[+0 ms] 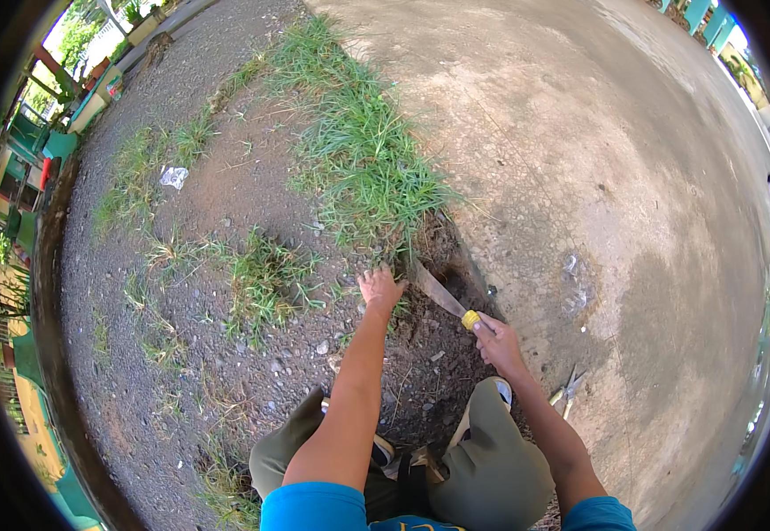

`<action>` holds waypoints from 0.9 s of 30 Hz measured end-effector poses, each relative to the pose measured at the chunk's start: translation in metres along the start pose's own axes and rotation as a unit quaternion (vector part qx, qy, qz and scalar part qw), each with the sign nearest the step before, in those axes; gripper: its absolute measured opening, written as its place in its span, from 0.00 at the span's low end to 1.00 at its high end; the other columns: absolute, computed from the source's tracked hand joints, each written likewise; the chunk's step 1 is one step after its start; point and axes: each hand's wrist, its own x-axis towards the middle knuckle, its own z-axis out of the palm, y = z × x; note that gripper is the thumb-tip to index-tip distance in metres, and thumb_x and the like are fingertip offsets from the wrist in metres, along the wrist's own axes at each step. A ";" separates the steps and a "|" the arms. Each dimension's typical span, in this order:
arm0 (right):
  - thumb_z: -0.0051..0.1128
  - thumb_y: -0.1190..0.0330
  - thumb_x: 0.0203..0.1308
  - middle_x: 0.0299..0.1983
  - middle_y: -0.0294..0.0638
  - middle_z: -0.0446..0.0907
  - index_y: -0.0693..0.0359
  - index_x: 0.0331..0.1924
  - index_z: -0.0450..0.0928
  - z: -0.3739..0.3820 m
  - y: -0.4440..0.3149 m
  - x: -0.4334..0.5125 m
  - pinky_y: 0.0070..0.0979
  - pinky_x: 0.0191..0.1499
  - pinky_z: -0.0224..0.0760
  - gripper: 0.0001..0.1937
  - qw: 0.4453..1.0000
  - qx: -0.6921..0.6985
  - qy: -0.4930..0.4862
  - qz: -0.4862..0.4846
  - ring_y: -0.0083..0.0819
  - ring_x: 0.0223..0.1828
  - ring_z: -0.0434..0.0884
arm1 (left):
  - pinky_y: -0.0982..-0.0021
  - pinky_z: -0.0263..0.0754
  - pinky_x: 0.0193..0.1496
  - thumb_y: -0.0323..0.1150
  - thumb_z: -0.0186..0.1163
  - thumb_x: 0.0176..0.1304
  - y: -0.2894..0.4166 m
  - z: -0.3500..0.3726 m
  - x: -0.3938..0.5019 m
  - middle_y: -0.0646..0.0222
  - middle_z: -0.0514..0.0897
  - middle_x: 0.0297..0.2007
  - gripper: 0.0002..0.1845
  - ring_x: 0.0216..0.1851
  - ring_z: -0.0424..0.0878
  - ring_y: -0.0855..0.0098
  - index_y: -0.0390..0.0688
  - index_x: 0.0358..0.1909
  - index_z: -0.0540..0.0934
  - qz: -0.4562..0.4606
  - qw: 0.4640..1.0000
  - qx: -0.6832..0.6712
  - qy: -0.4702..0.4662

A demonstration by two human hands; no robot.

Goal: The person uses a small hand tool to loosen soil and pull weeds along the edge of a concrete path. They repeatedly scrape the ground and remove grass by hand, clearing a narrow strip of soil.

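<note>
My right hand (499, 345) is closed around the handle of a machete-like knife (439, 293), which has yellow wrapping where the handle meets the blade. The blade points up and left, its tip among grass and dark soil at the end of a grass strip (378, 159). Just left of the tip, my left hand (381, 285) reaches down to the grass edge; whether its fingers grip any blades cannot be told. Dug soil (448, 265) lies along the concrete edge, right of the knife.
Hand shears (567, 393) lie on the concrete slab (557, 166) beside my right forearm. Grass tufts (265, 279) and loose stones dot the gravelly ground at left. A crumpled clear plastic piece (174, 176) lies farther off. My shoes and knees are close below my hands.
</note>
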 end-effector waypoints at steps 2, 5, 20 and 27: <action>0.56 0.61 0.64 0.18 0.30 0.71 0.59 0.60 0.72 -0.009 0.006 -0.008 0.15 0.16 0.59 0.22 0.999 0.045 0.018 0.009 0.14 0.14 0.65 | 0.54 0.55 0.65 0.57 0.56 0.58 -0.005 0.018 -0.001 0.59 0.74 0.57 0.33 0.62 0.66 0.55 0.43 0.58 0.73 0.002 0.999 -0.012 0.039; 0.56 0.63 0.63 0.18 0.30 0.71 0.61 0.58 0.74 -0.020 0.011 -0.024 0.15 0.15 0.58 0.21 0.995 0.085 0.039 0.018 0.13 0.14 0.64 | 0.54 0.56 0.62 0.50 0.55 0.62 -0.009 0.036 0.005 0.61 0.75 0.55 0.25 0.59 0.67 0.55 0.44 0.54 0.75 0.006 0.996 -0.024 0.085; 0.55 0.64 0.65 0.19 0.29 0.71 0.62 0.57 0.74 0.043 0.002 0.018 0.14 0.17 0.59 0.19 0.991 0.130 0.005 -0.009 0.13 0.16 0.67 | 0.56 0.70 0.50 0.44 0.57 0.60 -0.033 0.027 0.049 0.53 0.83 0.41 0.16 0.45 0.79 0.52 0.45 0.42 0.82 -0.036 0.976 -0.181 0.117; 0.54 0.64 0.65 0.19 0.30 0.72 0.62 0.56 0.75 0.009 0.018 -0.018 0.13 0.15 0.57 0.18 0.985 0.167 0.018 0.033 0.13 0.15 0.66 | 0.55 0.72 0.51 0.46 0.60 0.58 -0.047 0.020 0.058 0.52 0.82 0.43 0.21 0.47 0.78 0.50 0.39 0.43 0.80 -0.050 0.979 -0.188 0.061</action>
